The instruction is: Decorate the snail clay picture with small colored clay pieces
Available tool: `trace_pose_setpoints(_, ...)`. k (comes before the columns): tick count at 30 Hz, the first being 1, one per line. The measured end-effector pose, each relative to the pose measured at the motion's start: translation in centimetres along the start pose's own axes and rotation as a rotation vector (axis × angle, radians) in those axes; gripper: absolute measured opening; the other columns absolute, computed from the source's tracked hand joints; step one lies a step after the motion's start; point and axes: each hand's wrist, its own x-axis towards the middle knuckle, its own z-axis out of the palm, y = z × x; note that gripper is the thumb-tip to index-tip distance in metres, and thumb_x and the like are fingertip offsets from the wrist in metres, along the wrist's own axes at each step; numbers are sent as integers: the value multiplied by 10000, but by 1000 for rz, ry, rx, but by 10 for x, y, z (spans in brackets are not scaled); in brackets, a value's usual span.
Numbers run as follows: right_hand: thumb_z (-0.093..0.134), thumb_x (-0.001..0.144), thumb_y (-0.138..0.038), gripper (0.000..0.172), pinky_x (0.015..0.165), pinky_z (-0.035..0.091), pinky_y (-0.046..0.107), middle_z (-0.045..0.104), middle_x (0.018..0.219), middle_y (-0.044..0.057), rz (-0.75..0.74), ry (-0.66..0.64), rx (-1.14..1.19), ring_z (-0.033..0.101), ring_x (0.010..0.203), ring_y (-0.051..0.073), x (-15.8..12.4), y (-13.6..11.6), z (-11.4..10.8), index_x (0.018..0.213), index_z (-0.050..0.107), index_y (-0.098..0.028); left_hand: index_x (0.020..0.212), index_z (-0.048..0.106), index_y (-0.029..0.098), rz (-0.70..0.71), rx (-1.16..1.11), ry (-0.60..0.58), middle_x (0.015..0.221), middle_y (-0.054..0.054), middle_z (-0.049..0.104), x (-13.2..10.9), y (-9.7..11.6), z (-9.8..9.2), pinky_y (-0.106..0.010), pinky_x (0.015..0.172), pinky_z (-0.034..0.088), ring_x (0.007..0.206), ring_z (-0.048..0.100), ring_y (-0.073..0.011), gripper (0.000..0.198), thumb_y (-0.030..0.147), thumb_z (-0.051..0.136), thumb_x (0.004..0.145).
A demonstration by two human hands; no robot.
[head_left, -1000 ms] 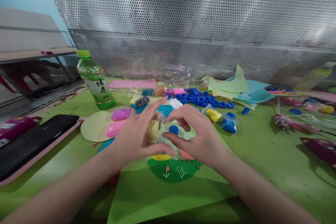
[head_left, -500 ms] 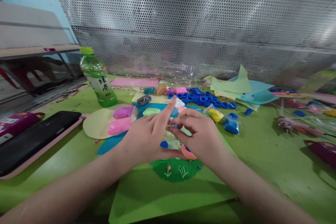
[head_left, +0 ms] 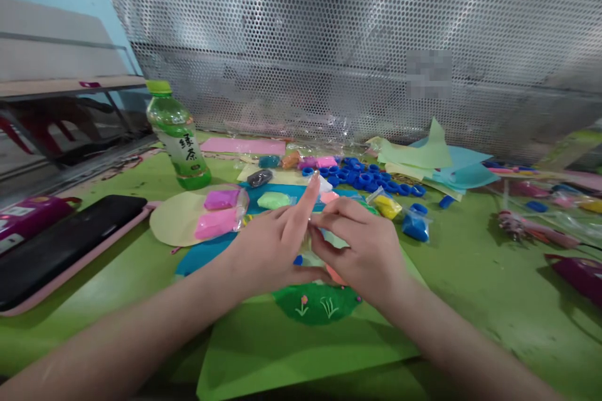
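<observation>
My left hand (head_left: 266, 249) hovers over the clay picture with its index finger raised and its thumb stretched out to the right. My right hand (head_left: 364, 244) is close beside it, thumb and fingers pinched near the left index finger. Whatever lies between those fingertips is too small or hidden to make out. Below both hands, the picture has a dark green clay patch (head_left: 315, 313) with a small flower and grass strokes, on a green sheet (head_left: 282, 357). A coral clay shape (head_left: 335, 274) is mostly covered by my right hand.
A green tea bottle (head_left: 181, 144) stands at back left, near a black phone (head_left: 70, 238). Packets of pink clay (head_left: 216, 223), yellow clay (head_left: 387, 205) and blue clay (head_left: 416, 225) lie around. Blue rings (head_left: 360, 175) are heaped behind, before a perforated metal panel (head_left: 282, 44).
Both hands have shifted slightly right, with the right fingertips still pinched by the left index finger. The coral clay shape is more covered now.
</observation>
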Motion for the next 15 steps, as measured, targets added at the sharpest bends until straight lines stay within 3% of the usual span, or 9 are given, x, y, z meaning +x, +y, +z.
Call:
trace_pose_setpoints(3, 544, 801, -184, 165, 543, 425, 280, 646, 793, 41, 5, 193, -5, 546, 609, 127, 3, 1, -12, 782, 701, -229, 1391, -208, 171, -130, 53, -1, 940, -110, 651, 0, -4, -3, -315, 565, 488, 752, 625, -243, 922, 529, 441, 843)
trace_pose_setpoints(5, 568, 796, -215, 124, 499, 393, 271, 631, 788, 34, 171, 253, 166, 499, 565, 108, 8, 3, -20, 787, 690, -233, 1399, -182, 176, -255, 27, -21, 878, -93, 655, 0, -8, -5, -292, 511, 458, 676, 610, -224, 954, 527, 489, 819)
trace_pose_setpoints(8, 586, 787, -292, 130, 426, 325, 252, 523, 587, -12, 558, 18, 624, 392, 455, 78, 15, 10, -22, 813, 683, -209, 1410, -129, 166, -346, -66, -37, 863, -84, 652, 0, -13, -5, -267, 495, 445, 626, 593, -190, 993, 528, 548, 780)
trace_pose_setpoints(11, 579, 777, -278, 156, 385, 279, 220, 507, 585, -32, 759, -242, 1006, 367, 408, 45, 18, 15, -14, 864, 677, -192, 1411, -124, 164, -384, -101, -35, 902, -96, 650, 1, -15, -5, -269, 514, 455, 628, 593, -183, 1005, 553, 546, 770)
trace_pose_setpoints(15, 591, 746, -215, 86, 356, 278, 192, 547, 614, -30, 814, -240, 1206, 396, 385, 24, 19, 16, -7, 746, 661, -165, 1419, -77, 178, -394, -97, -10, 905, -89, 654, 2, -17, -4, -267, 504, 452, 615, 594, -187, 1005, 587, 550, 749)
